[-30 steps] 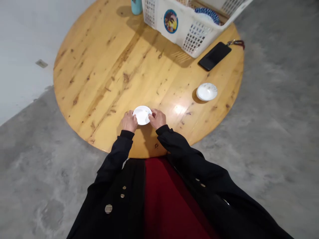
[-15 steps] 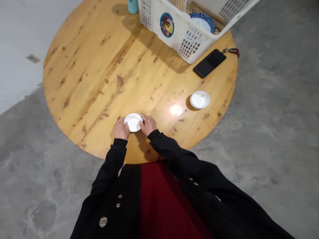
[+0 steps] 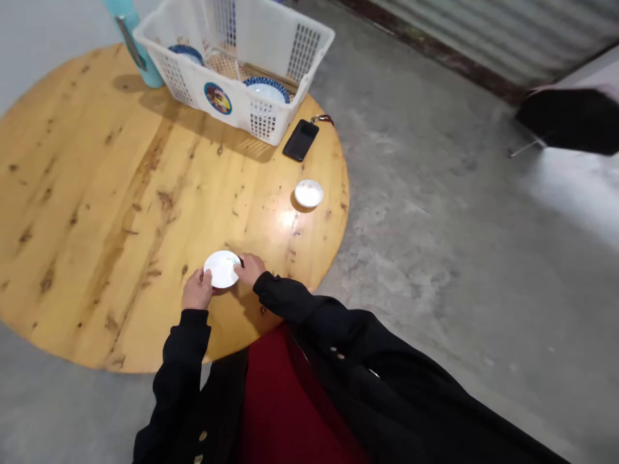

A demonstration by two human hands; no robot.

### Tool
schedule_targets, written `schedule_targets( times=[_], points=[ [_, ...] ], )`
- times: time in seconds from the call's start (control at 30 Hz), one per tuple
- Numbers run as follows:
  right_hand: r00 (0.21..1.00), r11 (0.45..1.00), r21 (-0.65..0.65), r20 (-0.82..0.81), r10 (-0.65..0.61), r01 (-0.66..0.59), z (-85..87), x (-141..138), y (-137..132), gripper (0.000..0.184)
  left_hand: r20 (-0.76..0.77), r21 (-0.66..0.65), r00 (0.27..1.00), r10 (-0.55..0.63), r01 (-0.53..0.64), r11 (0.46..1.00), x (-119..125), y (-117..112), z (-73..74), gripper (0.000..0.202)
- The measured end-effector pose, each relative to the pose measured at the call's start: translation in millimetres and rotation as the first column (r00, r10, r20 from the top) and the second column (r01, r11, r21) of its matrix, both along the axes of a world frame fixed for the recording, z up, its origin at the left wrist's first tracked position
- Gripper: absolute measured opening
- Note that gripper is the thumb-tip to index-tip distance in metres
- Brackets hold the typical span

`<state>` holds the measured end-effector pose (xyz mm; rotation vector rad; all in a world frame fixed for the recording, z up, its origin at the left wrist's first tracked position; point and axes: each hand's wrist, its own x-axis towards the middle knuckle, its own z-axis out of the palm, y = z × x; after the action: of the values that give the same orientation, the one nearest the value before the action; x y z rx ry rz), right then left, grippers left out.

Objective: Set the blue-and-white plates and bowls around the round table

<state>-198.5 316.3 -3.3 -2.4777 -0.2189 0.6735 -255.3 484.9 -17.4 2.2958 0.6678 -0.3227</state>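
A small white saucer rests near the front edge of a round wooden table. My left hand grips its left rim with curled fingers. My right hand pinches its right rim. Both sleeves are black. A second small white dish sits apart, near the table's right edge.
At the table's far side stands a white plastic basket holding blue-rimmed plates. A teal bottle stands behind the basket's left corner. A black phone with a key ring lies by the basket. Grey concrete floor surrounds the table.
The camera has swung to the right, so the table now sits at the left of the view. Both hands stay on the saucer at the table's front edge.
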Motion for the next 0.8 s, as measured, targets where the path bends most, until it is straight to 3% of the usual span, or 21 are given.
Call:
schedule_targets(
  times=[0.13,0.27,0.47,0.67,0.8],
  points=[
    [0.98,0.977,0.098,0.03,-0.195,0.192,-6.3,-30,-42,0.017,0.05,-0.119,0.986,-0.156,0.161,0.98,-7,-30,1.9,0.031],
    [0.907,0.887,0.217,0.022,-0.421,0.407,-15.0,-64,-95,0.017,0.068,-0.19,0.944,-0.323,0.33,0.925,-13,-77,11.5,0.028],
    [0.816,0.778,0.334,0.044,-0.576,0.531,-14.9,-89,-174,0.023,0.074,-0.214,0.881,-0.468,0.472,0.855,-9,-158,28.9,0.024],
    [0.781,0.723,0.412,0.041,-0.623,0.555,-8.0,-81,-283,0.033,0.066,-0.205,0.864,-0.499,0.501,0.841,9,-268,32.1,0.022],
    [0.79,0.74,0.403,0.063,-0.61,0.539,-5.9,-72,-370,0.038,0.063,-0.242,0.884,-0.464,0.465,0.852,15,-352,37.4,0.02]
  ],
)
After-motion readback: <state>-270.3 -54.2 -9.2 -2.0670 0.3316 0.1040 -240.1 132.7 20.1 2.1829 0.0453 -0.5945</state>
